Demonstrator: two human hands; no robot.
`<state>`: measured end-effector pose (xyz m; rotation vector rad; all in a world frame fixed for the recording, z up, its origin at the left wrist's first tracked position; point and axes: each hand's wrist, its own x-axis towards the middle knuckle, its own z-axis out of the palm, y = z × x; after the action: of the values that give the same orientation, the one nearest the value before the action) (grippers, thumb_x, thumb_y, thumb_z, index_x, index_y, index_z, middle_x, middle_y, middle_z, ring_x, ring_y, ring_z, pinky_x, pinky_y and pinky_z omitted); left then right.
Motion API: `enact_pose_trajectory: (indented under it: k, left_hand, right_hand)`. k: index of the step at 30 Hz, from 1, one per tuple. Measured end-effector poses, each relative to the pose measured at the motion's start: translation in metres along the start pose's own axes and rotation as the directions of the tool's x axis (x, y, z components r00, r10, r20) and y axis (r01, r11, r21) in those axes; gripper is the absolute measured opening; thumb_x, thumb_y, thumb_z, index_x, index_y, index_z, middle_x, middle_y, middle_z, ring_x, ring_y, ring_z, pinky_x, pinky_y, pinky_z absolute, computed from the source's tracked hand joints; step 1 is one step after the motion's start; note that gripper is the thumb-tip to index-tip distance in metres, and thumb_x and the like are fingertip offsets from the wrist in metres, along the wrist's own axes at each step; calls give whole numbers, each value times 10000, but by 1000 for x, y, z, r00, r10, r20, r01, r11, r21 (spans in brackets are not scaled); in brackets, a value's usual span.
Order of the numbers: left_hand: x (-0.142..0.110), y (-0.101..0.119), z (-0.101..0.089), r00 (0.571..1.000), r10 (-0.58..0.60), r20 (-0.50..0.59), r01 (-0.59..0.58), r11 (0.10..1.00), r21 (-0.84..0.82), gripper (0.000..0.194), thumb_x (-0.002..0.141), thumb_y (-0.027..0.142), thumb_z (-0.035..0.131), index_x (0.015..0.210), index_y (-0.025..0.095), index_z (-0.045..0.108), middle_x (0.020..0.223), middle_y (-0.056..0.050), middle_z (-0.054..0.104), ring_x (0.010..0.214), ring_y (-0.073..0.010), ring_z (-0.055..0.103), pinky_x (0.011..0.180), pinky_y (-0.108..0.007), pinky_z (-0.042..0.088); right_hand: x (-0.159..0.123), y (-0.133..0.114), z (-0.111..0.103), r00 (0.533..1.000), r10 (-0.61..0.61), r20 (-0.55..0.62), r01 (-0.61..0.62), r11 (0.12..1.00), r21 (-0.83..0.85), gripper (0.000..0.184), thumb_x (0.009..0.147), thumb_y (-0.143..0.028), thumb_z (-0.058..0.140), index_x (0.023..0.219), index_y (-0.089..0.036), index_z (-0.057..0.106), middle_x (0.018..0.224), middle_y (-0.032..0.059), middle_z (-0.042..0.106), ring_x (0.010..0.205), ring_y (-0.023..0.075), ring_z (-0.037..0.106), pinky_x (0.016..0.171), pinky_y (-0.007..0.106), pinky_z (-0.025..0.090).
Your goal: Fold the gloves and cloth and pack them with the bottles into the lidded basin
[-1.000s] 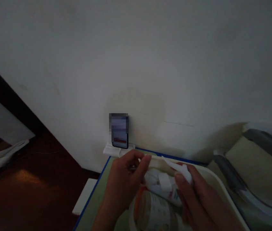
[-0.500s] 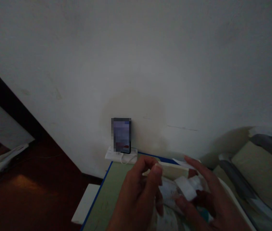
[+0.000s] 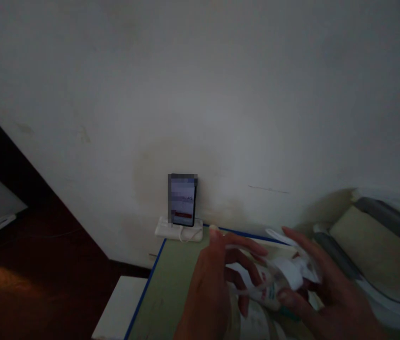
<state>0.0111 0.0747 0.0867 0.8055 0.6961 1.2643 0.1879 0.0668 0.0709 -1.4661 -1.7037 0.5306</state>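
Observation:
Between my hands is a white plastic bottle (image 3: 269, 288) with red and green print and a white top (image 3: 290, 271), lying tilted. My right hand (image 3: 327, 288) grips it near the top, thumb on the near side and fingers beyond. Clear plastic film (image 3: 253, 289), apparently a bag, stretches across the bottle. My left hand (image 3: 217, 278) has its curled fingers hooked on this film, spread apart, with the thumb raised. Below the hands, a pale container holds other wrapped items (image 3: 254, 326), dim and partly hidden.
A green tabletop (image 3: 171, 274) with blue edging stands against the stained wall (image 3: 200, 94). At its back corner a phone (image 3: 184, 200) leans upright by a white power strip (image 3: 171, 230) with a cable. A padded chair (image 3: 380, 236) with grey armrests is at right; a white board (image 3: 122, 302) at left.
My left hand has gone from a pinch to spread fingers on the film, its thumb now up. The bottle's print has come into view, and its top has shifted slightly right with my right hand.

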Motion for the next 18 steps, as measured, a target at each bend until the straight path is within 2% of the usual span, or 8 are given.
enact_pose_trajectory:
  k: [2,6,9,13,18]
  left_hand:
    - [0,2,-1,1000,-9,-4,9,998,55,659,789,707,330,697,145,662,525,-31,555,370,-77,444,305,-158,307]
    - [-1,4,-3,998,40,-40,-34,991,131,441,865,525,402,786,151,623,691,-73,661,509,-116,545,360,-168,364]
    - [-1,4,-2,995,76,-66,-67,989,130,299,889,449,404,865,179,529,702,-55,679,513,-114,550,382,-169,398]
    - [-1,5,0,989,115,-91,-98,980,175,270,888,445,408,805,193,461,738,-26,636,516,-104,536,379,-172,398]
    - [3,4,-3,930,267,-251,-125,875,467,236,856,437,486,849,206,439,698,22,528,543,-97,493,460,-192,397]
  right_hand:
    - [0,-3,0,999,7,37,-8,1000,28,619,679,-402,674,1263,-298,497,765,3,674,511,152,622,413,212,508]
    - [0,-6,3,999,39,11,-39,995,90,640,642,-401,700,1243,-283,518,695,-9,656,437,135,582,356,198,469]
    - [-2,-4,6,998,46,-37,-41,994,105,691,663,-426,689,1296,-278,456,805,15,672,450,124,573,384,206,492]
    - [-4,0,8,998,25,-63,-18,994,108,732,702,-455,658,1349,-261,378,1028,71,651,600,153,642,501,230,550]
    - [-4,-8,8,998,30,-60,-23,993,115,630,771,-436,593,1339,-250,392,1228,110,567,850,217,662,605,246,570]
